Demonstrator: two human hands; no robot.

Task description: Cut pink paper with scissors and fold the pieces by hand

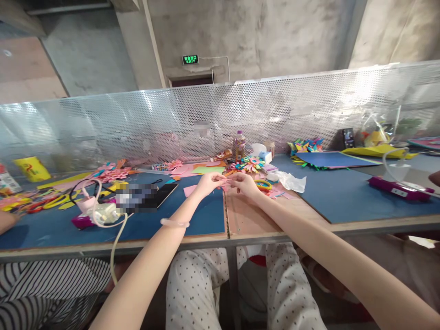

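My left hand [209, 184] and my right hand [244, 185] meet over the middle of the table. Both are closed in a pinch on a small piece of pink paper [225, 182] between the fingertips. The fingers cover most of that piece, so its exact shape is hard to make out. Just behind the hands lie pink and green paper sheets [208, 170] and a many-coloured paper flower [253, 165]. Scissors with yellow handles [264, 185] rest right of my right hand, beside crumpled white tissue [292, 181].
A purple-capped bottle [239, 145] stands at the back before a perforated metal screen [192, 123]. To the left are a dark phone [167, 195], a purple power strip [82, 222] and a yellow can [32, 168]. Blue sheets [335, 159] and another purple strip [400, 189] lie right. People's hands show at both sides.
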